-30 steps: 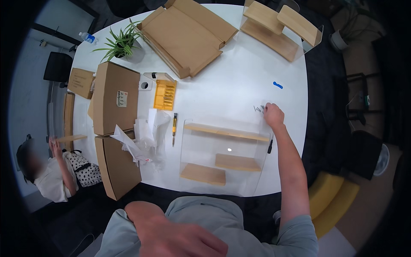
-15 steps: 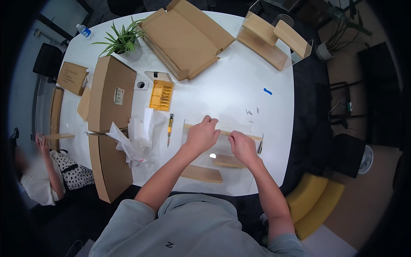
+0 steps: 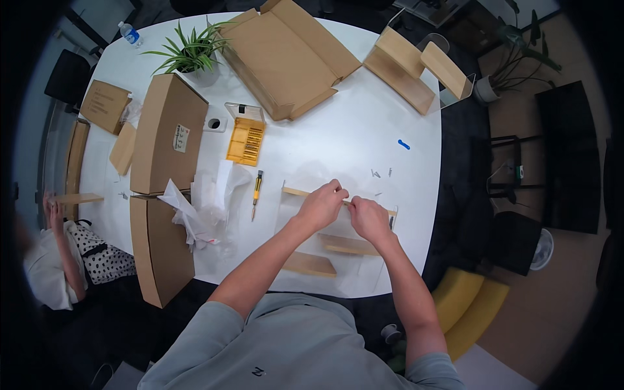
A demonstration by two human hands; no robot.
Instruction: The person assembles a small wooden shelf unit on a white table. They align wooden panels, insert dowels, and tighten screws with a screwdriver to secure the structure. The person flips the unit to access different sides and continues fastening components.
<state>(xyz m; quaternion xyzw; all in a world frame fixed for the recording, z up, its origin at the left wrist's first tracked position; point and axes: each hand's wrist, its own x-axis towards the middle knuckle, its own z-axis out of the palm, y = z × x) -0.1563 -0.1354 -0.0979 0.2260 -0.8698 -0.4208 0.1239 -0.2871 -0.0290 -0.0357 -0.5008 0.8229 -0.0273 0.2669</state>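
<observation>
In front of me is a shelf of pale wooden boards with clear side panels. Over the middle of its far board (image 3: pixel 296 192), my left hand (image 3: pixel 321 207) and my right hand (image 3: pixel 369 220) come close together, fingertips nearly meeting. Both have their fingers closed; whatever sits between them is too small or hidden to name. Under my wrists are two more boards, a middle one (image 3: pixel 348 245) and a near one (image 3: pixel 311 264). Left of the shelf lies a yellow-and-black screwdriver (image 3: pixel 257 194). Several small screws (image 3: pixel 376 173) are scattered beyond the shelf.
An open yellow bit case (image 3: pixel 246 140), crumpled white wrapping (image 3: pixel 201 211) and a tall cardboard box (image 3: pixel 166 140) stand at left. Farther off are a potted plant (image 3: pixel 195 62), flattened carton (image 3: pixel 286 55) and similar wood-and-clear shelf (image 3: pixel 400 75). Another person's hand (image 3: pixel 54 211) holds a board.
My left hand has shifted right along the far board, closing most of the gap to my right hand. The right hand has barely moved. The whole view has tilted slightly.
</observation>
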